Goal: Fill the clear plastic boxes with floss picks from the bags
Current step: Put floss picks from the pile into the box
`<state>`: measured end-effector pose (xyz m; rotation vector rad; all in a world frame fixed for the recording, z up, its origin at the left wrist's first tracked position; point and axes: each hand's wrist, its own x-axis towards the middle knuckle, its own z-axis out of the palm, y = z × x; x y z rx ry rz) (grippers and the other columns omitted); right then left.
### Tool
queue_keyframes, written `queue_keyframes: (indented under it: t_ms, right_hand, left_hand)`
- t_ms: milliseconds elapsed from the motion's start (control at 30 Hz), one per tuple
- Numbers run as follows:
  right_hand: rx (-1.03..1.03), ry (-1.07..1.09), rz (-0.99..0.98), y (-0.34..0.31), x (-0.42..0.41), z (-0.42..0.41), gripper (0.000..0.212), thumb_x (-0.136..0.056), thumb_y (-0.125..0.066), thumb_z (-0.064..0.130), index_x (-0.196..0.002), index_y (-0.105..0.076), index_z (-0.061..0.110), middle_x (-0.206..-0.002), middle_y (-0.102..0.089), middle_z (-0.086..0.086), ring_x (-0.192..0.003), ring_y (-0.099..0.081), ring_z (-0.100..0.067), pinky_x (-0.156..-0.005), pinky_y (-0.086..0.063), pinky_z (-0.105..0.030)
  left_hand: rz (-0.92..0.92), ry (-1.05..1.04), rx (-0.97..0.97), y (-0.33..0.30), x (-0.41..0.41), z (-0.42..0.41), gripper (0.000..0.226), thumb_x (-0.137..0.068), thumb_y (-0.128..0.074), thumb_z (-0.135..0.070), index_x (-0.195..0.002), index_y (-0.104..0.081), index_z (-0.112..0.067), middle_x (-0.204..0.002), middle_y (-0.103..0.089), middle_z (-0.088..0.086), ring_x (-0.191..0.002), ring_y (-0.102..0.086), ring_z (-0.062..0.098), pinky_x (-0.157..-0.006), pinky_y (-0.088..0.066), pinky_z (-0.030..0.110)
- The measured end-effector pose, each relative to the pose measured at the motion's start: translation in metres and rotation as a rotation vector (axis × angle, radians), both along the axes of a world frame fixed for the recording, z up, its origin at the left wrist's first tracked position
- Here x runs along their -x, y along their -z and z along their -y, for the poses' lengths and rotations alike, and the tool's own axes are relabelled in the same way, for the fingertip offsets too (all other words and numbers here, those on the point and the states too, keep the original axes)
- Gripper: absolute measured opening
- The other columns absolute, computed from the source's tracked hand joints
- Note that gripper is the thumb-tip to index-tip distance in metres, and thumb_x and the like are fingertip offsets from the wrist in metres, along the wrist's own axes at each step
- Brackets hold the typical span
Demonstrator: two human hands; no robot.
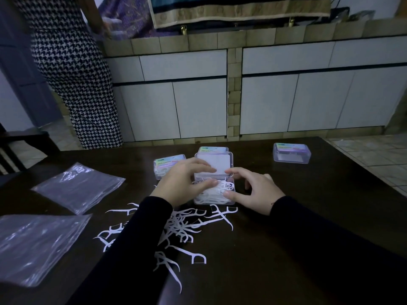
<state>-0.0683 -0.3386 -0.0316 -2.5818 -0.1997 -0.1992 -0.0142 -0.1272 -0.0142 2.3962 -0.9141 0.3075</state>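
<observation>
Clear plastic box (pixel 214 195) (lid up), heaped white floss picks (pixel 217 190), left hand (pixel 182 183) and right hand (pixel 253 190) curled around it

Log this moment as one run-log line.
step: closing filled box | left hand: on open box | right hand: on lid | loose floss picks: on table

We see our two arms clad in long, plain black sleeves (pixel 123 256) that reach down to the wrists and end in snug cuffs. Beyond the cuffs, our left hand (pixel 182 183) and right hand (pixel 253 190) are bare, without gloves. The sleeve cloth looks smooth and dark, with no visible pattern or markings.
</observation>
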Motion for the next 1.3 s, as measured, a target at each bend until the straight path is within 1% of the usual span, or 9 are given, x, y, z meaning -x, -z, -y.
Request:
queue_keyframes:
  t_ms: [167, 300, 500, 733, 833, 967, 1100, 1200, 1300]
  right_hand:
    - [0.019, 0.005, 0.008, 0.001, -0.001, -0.001, 0.061, -0.084, -0.055, 0.063, -0.138, -0.034, 0.044, -0.127, -0.053, 0.017, -0.098, -0.04, -0.005, -0.102, -0.034, -0.037]
    - [0.031, 0.009, 0.017, 0.0, 0.001, -0.002, 0.061, -0.085, -0.055, 0.063, -0.138, -0.034, 0.044, -0.129, -0.053, 0.016, -0.096, -0.038, -0.004, -0.101, -0.035, -0.035]
    - [0.035, 0.017, 0.014, 0.001, 0.0, -0.002, 0.06, -0.084, -0.054, 0.064, -0.137, -0.034, 0.045, -0.13, -0.053, 0.016, -0.096, -0.038, -0.004, -0.099, -0.035, -0.034]
    - [0.025, 0.019, 0.007, 0.001, 0.002, -0.002, 0.059, -0.084, -0.055, 0.063, -0.137, -0.035, 0.045, -0.13, -0.054, 0.016, -0.098, -0.039, -0.006, -0.1, -0.036, -0.036]
    - [0.034, 0.02, -0.003, 0.001, 0.002, -0.003, 0.058, -0.085, -0.054, 0.063, -0.138, -0.039, 0.044, -0.133, -0.052, 0.015, -0.1, -0.038, -0.004, -0.102, -0.034, -0.037]
    - [0.076, -0.015, 0.004, 0.0, 0.002, -0.003, 0.058, -0.088, -0.049, 0.062, -0.141, -0.044, 0.038, -0.137, -0.05, 0.016, -0.094, -0.033, 0.003, -0.104, -0.029, -0.036]
    - [0.096, -0.04, -0.018, -0.002, 0.004, -0.003, 0.056, -0.091, -0.045, 0.06, -0.143, -0.041, 0.038, -0.138, -0.046, 0.017, -0.083, -0.03, 0.009, -0.098, -0.029, -0.03]
    - [0.11, -0.039, -0.019, -0.003, 0.005, -0.004, 0.055, -0.091, -0.044, 0.06, -0.143, -0.041, 0.039, -0.138, -0.046, 0.017, -0.091, -0.029, 0.005, -0.099, -0.029, -0.031]
    - [0.101, -0.034, -0.021, -0.004, 0.005, -0.005, 0.057, -0.091, -0.046, 0.06, -0.143, -0.041, 0.038, -0.136, -0.048, 0.017, -0.084, -0.032, 0.007, -0.1, -0.03, -0.032]
  left_hand:
    - [0.019, 0.022, -0.1, 0.002, 0.002, 0.004, 0.026, -0.084, -0.066, -0.043, -0.107, -0.071, -0.032, -0.111, -0.063, -0.014, -0.1, -0.054, 0.002, -0.092, -0.049, 0.033]
    - [-0.02, -0.009, -0.036, -0.002, 0.003, 0.0, 0.028, -0.081, -0.067, -0.044, -0.106, -0.071, -0.031, -0.106, -0.061, -0.017, -0.095, -0.056, 0.001, -0.088, -0.051, 0.03]
    - [-0.079, -0.015, 0.057, -0.001, -0.003, -0.011, 0.006, -0.077, -0.077, -0.033, -0.083, -0.076, -0.031, -0.083, -0.066, -0.012, -0.082, -0.061, 0.005, -0.081, -0.052, 0.034]
    - [-0.063, -0.075, 0.076, -0.006, -0.001, -0.014, 0.006, -0.082, -0.073, -0.032, -0.086, -0.076, -0.03, -0.09, -0.065, -0.016, -0.088, -0.061, 0.002, -0.085, -0.051, 0.029]
    - [-0.133, -0.177, 0.062, -0.013, 0.0, -0.025, 0.007, -0.082, -0.071, -0.038, -0.075, -0.071, -0.037, -0.079, -0.066, -0.021, -0.081, -0.06, -0.004, -0.076, -0.047, 0.019]
    - [-0.257, -0.232, -0.014, -0.014, 0.001, -0.03, 0.014, -0.078, -0.075, -0.041, -0.073, -0.072, -0.028, -0.061, -0.063, -0.012, -0.058, -0.053, -0.002, -0.051, -0.037, 0.008]
    - [-0.285, -0.195, 0.03, -0.01, 0.0, -0.024, 0.013, -0.077, -0.077, -0.038, -0.072, -0.071, -0.027, -0.064, -0.067, -0.011, -0.06, -0.056, 0.0, -0.054, -0.039, 0.011]
    - [-0.242, -0.169, 0.03, -0.009, 0.001, -0.019, 0.012, -0.078, -0.076, -0.035, -0.07, -0.068, -0.03, -0.066, -0.065, -0.011, -0.058, -0.053, -0.001, -0.055, -0.039, 0.012]
    - [-0.228, -0.152, 0.035, -0.007, 0.0, -0.019, 0.01, -0.083, -0.071, -0.035, -0.075, -0.07, -0.029, -0.071, -0.067, -0.01, -0.062, -0.055, -0.002, -0.058, -0.04, 0.012]
